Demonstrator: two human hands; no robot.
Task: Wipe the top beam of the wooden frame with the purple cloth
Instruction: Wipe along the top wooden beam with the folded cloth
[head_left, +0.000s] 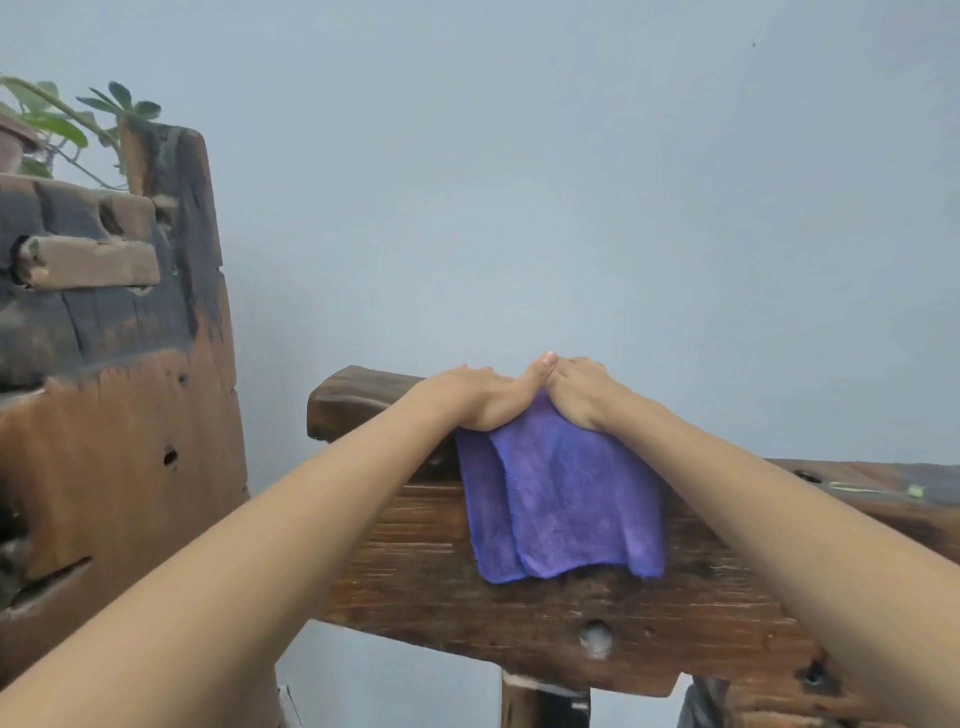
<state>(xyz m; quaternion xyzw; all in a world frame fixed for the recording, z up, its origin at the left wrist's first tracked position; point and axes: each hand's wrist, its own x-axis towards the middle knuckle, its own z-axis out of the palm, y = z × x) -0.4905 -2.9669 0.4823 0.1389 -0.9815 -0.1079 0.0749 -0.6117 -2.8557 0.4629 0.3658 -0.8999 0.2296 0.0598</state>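
Observation:
A purple cloth is draped over the top beam of the dark wooden frame and hangs down the beam's front face. My left hand and my right hand lie side by side on top of the beam, palms down, pressing the upper edge of the cloth. The thumbs touch in the middle. The fingertips of both hands reach over the far edge of the beam and are partly hidden.
A tall, weathered wooden post stands close on the left, with a potted plant behind it. A pale wall fills the background. A green mark lies on the beam's top at the right. A leg supports the beam below.

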